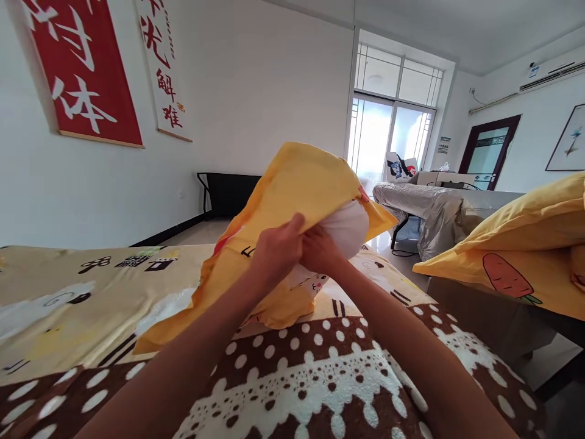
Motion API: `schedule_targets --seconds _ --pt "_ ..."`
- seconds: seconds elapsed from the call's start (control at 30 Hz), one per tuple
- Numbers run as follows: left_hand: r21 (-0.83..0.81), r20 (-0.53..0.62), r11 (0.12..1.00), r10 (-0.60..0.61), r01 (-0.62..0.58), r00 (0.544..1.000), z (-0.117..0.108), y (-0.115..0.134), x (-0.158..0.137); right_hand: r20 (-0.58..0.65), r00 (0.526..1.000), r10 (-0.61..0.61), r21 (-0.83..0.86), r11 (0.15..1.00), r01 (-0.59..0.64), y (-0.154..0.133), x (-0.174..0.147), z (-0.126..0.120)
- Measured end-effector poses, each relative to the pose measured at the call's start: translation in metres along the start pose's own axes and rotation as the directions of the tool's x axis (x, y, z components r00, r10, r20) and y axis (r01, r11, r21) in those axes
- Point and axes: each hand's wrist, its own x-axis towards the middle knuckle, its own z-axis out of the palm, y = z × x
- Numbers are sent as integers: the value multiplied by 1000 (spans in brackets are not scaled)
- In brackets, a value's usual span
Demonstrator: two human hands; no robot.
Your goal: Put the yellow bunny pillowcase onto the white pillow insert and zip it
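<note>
A yellow pillowcase (315, 180) with printed cartoon figures is held up above the bed, its opening facing right. Part of a white pillow (350, 228) shows in that opening, the rest hidden by the cloth. My left hand (280, 247) is closed on the edge of the pillowcase, thumb on top. Close beside it, my right hand (322, 249) is closed at the opening against the white pillow, its fingertips tucked under the yellow cloth. The lower part of the pillowcase hangs down to the left onto the blanket.
A patterned blanket (292, 378) with brown, dotted borders covers the bed. At the right lies folded yellow bedding (539, 256) with a carrot print. Behind are a plastic-wrapped piece of furniture (429, 204) and a black folded frame (233, 192) by the wall.
</note>
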Motion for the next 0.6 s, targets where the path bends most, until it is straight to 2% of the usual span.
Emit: schedule_targets --seconds 0.07,0.1,0.13,0.17,0.2,0.23,0.27,0.3,0.33,0.37,0.43,0.47,0.57,0.6 --pt "-5 -73 989 -147 147 986 -14 -25 7 2 991 -137 13 991 137 8 -7 -13" --pt "-18 -112 979 -203 202 973 -23 -36 9 -20 986 -163 10 987 163 13 -12 -18" --pt "-31 -147 971 -240 238 960 -31 -45 10 -69 990 -124 4 992 125 17 -17 -21" --pt "-43 -184 964 -267 264 946 -40 -52 9 -151 988 -10 7 1000 11 20 -22 -22" --pt "-48 -223 958 -285 281 932 -47 -56 8 -253 953 165 39 986 -161 22 -26 -21" --pt "-49 -271 955 -294 292 917 -54 -59 7 -348 865 362 112 932 -345 21 -29 -19" --pt "-39 -316 956 -287 290 904 -59 -60 6 -404 743 533 214 845 -489 18 -31 -15" --pt "-15 -352 960 -266 279 897 -64 -60 7 -410 642 648 320 761 -564 12 -32 -11" --pt "23 -374 964 -236 263 897 -68 -59 9 -379 598 707 409 707 -577 6 -30 -7" --pt "73 -380 965 -205 250 902 -72 -59 12 -336 604 722 478 684 -551 -2 -28 -4" --pt "174 -346 951 -183 254 920 -80 -62 22 -275 660 699 572 671 -472 -16 -19 1" --pt "204 -328 941 -194 269 925 -83 -65 27 -263 665 699 608 655 -449 -22 -13 4" --pt "145 -274 944 -250 297 929 -87 -71 37 -256 613 747 680 590 -435 -33 8 9" --pt "104 -241 954 -252 283 937 -86 -71 36 -259 615 745 686 590 -426 -36 16 10"
